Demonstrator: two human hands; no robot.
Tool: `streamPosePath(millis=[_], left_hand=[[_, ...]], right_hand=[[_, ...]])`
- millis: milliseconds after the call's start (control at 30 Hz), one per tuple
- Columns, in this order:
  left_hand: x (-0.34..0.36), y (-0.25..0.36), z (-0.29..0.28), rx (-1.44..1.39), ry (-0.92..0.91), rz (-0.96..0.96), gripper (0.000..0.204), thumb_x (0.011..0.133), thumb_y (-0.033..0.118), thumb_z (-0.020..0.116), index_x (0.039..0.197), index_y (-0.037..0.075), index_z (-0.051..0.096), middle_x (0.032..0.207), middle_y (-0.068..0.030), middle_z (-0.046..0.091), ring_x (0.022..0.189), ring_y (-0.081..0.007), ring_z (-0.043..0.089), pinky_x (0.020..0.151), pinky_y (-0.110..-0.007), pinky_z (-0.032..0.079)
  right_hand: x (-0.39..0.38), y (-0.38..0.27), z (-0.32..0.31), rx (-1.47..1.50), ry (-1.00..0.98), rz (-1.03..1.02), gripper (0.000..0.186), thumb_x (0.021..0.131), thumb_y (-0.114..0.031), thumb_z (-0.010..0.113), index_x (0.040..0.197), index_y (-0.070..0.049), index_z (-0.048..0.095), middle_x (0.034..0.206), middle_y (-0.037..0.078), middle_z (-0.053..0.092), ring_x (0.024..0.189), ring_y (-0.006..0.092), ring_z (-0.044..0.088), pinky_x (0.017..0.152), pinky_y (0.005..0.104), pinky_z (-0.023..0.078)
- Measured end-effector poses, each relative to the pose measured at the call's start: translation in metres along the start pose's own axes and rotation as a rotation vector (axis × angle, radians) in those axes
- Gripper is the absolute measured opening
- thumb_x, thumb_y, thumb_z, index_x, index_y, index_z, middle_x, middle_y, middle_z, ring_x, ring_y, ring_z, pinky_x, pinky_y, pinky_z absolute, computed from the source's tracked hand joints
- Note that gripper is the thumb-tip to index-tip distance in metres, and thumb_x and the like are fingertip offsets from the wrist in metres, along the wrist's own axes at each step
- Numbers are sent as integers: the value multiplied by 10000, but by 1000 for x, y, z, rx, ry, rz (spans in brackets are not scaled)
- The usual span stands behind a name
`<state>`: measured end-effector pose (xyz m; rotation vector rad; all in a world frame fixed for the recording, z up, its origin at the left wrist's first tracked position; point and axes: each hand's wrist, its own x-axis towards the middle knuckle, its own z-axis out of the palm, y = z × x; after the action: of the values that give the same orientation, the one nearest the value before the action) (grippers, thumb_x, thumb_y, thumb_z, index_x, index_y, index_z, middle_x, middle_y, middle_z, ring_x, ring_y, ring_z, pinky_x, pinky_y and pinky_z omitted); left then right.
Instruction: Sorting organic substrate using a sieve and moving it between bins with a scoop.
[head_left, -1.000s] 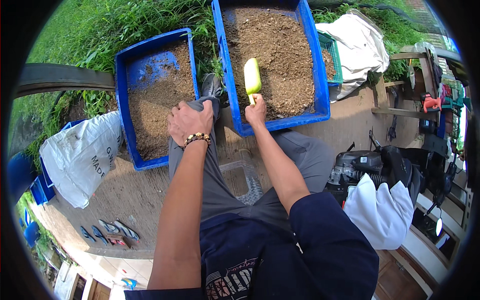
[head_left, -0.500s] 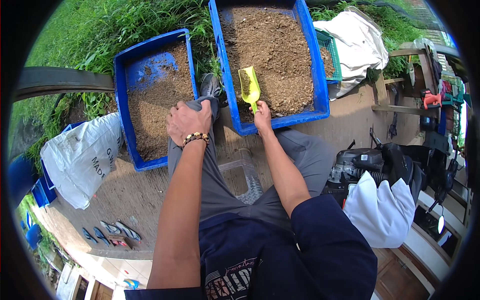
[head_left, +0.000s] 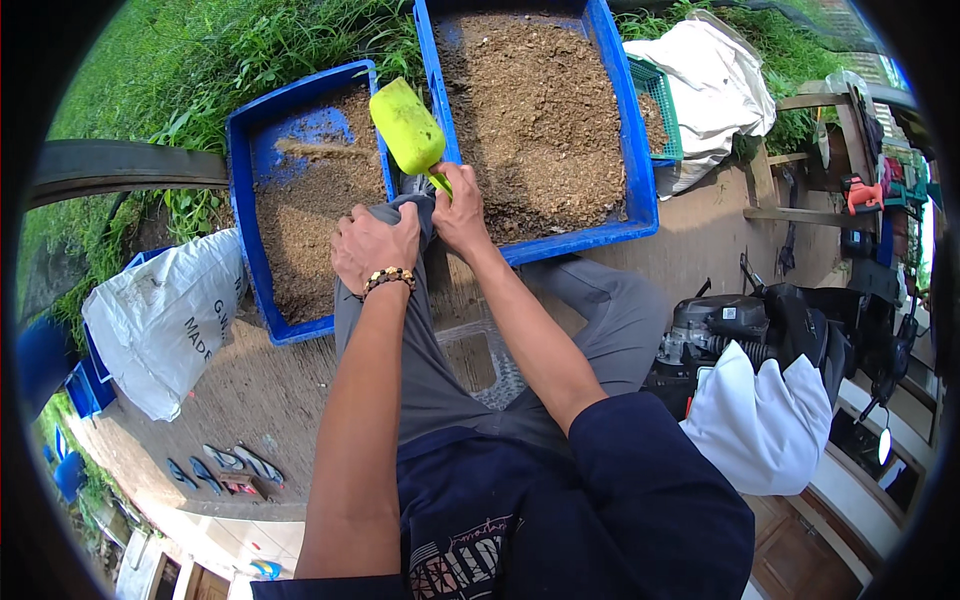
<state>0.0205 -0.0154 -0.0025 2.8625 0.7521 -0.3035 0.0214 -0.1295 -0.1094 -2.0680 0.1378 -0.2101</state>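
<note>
My right hand point(head_left: 458, 210) grips the handle of a lime-green scoop point(head_left: 405, 122), which is tilted over the right side of the left blue tray point(head_left: 240, 180). A stream of brown granular material point(head_left: 320, 149) falls leftward from beside the scoop into that tray, which holds similar material and shows some bare blue bottom. My left hand point(head_left: 372, 245), with a beaded bracelet at the wrist, is curled over my grey-trousered left knee. The larger right blue tray point(head_left: 638, 180) holds a deeper bed of the brown material, with a hollow near its front.
A white sack point(head_left: 155, 315) lies at left near sandals point(head_left: 225, 465). At right are a green crate point(head_left: 670, 120), another white sack point(head_left: 700, 70), wooden racks point(head_left: 800, 215) and a black scooter point(head_left: 730, 320) with white cloth point(head_left: 750, 420). Grass point(head_left: 240, 50) borders the trays.
The scoop in my right hand has moved left and up out of the right tray and turned over; material now falls into the left tray. My left hand stays on the knee.
</note>
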Motion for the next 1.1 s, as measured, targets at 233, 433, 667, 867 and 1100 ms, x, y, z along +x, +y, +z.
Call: streamPosePath(millis=[233, 433, 667, 867, 1100], left_hand=[[-1, 3, -4, 4, -42, -10, 643, 677, 551, 597, 1051, 32, 674, 1115, -177, 643, 1099, -344, 580, 947, -427, 456], [2, -2, -2, 12, -23, -18, 642, 676, 546, 593, 1049, 29, 673, 1116, -175, 644, 1103, -345, 571, 954, -424, 449], [3, -2, -2, 14, -30, -10, 636, 670, 549, 592, 1033, 33, 675, 1104, -172, 649, 1092, -344, 578, 948, -422, 454], [1, 1, 2, 20, -14, 13, 636, 675, 549, 592, 1038, 34, 674, 1093, -170, 649, 1081, -345, 587, 931, -429, 468], [0, 4, -6, 48, -82, -5, 657, 726, 558, 554, 1107, 34, 663, 1145, -184, 629, 1111, -350, 576, 955, -442, 461]], right_hand=[[-1, 94, -74, -109, 117, 344, 363, 805, 42, 472, 1159, -29, 505, 1065, 219, 617, 1039, 382, 590, 911, 444, 455], [1, 132, -216, -713, -193, 404, 342, 888, -354, 503, 1114, -132, 631, 1095, 152, 679, 1041, 335, 628, 911, 448, 411], [4, 135, -275, -972, -386, 465, 340, 795, -437, 672, 997, -163, 675, 1019, 121, 701, 1064, 309, 610, 926, 465, 327], [-15, 161, -248, -859, -385, 550, 327, 790, -424, 699, 1004, -177, 673, 1057, 107, 696, 1105, 286, 600, 944, 459, 318], [-16, 184, -186, -675, -435, 556, 342, 774, -443, 715, 1010, -202, 656, 1106, 91, 682, 1123, 283, 594, 951, 454, 324]])
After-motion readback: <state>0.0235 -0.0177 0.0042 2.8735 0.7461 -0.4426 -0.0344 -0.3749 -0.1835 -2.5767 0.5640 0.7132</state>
